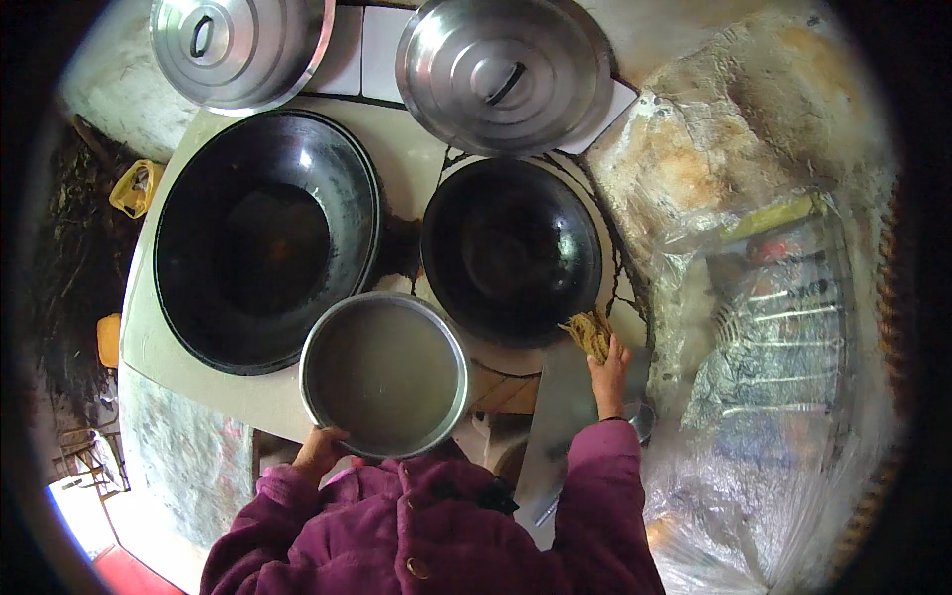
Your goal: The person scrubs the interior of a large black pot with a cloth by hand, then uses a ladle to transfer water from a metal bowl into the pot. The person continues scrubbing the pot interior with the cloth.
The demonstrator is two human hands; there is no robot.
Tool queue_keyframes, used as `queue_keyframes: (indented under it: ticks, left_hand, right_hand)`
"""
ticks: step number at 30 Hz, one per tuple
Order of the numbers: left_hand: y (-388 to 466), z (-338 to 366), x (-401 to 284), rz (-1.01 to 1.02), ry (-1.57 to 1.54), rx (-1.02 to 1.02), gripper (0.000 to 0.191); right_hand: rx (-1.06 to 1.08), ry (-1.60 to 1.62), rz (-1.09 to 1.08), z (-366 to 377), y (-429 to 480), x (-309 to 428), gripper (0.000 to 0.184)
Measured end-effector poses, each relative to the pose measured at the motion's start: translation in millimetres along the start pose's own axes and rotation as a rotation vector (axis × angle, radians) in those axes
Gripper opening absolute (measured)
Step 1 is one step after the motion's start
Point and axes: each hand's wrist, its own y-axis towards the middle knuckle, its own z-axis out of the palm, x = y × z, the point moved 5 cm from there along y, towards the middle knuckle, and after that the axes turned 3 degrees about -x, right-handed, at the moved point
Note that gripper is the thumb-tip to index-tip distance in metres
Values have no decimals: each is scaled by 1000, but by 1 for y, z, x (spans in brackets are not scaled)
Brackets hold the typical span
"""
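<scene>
My left hand (321,453) grips the near left rim of a round metal basin (461,372) that holds cloudy liquid. In my right hand (611,375) is a bundle of tan fibre (591,335), close to the near right rim of the smaller black wok (513,253). That wok is set into the stove top, its inside dark and shiny. A larger black wok (268,245) lies to the left, with a darker round area at its bottom. The basin stands in front of and between the two woks, beside the larger one's near rim.
Two metal lids, one at the left (242,52) and one at the right (506,74), lean behind the woks. A yellow plastic bag (137,189) is at the left edge. Clear plastic sheeting (773,349) covers a rack on the right. A metal cup (639,422) is beside my right wrist.
</scene>
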Motion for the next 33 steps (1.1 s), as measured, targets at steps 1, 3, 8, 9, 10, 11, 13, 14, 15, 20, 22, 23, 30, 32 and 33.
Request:
queue_keyframes:
  ticks: [1, 3, 8, 9, 10, 11, 13, 14, 15, 20, 22, 23, 30, 32, 33]
  left_hand:
    - [-3, 5, 2, -144, -425, -86, 24]
    - [-7, 13, -6, -312, -498, -140, 28]
    - [-22, 37, -43, -218, -462, -144, 28]
    - [-22, 39, -50, -118, -236, -126, 28]
    - [-25, 40, -55, -18, -10, -106, 29]
    - [-27, 44, -62, 136, 231, -60, 29]
    - [-26, 43, -63, 189, 496, -25, 34]
    - [-25, 43, -61, 161, 672, -4, 37]
    - [-22, 41, -58, 71, 249, -74, 38]
    - [-13, 59, -50, -336, -833, -236, 45]
    - [-11, 60, -52, -405, -770, -288, 42]
    - [-10, 60, -54, -418, -776, -295, 40]
    - [-3, 58, -56, -346, -540, -278, 30]
    - [2, 56, -60, -273, -433, -262, 30]
    - [3, 55, -62, -260, -425, -260, 30]
  right_hand:
    - [19, -61, -23, 5, 7, 0, 71]
    - [54, -166, -63, 13, 16, -2, 68]
    - [75, -336, -112, 20, 25, -12, 53]
    - [77, -368, -124, 20, 27, -12, 49]
    - [67, -361, -151, 20, 29, -12, 46]
    - [70, -368, -157, 20, 32, -13, 42]
    - [59, -369, -152, 22, 38, -16, 37]
    - [45, -363, -143, 23, 41, -18, 36]
    - [48, -367, -125, 27, 44, -23, 34]
    - [-30, -354, -230, 43, 56, -49, 30]
    - [-65, -127, -198, 42, 57, -61, 27]
    - [-63, 66, -107, 40, 55, -68, 26]
    - [-145, 793, -71, -6, 54, 2, 31]
    - [-120, 778, -141, -10, 75, 45, 38]
    - [-100, 779, -155, -8, 88, 66, 42]
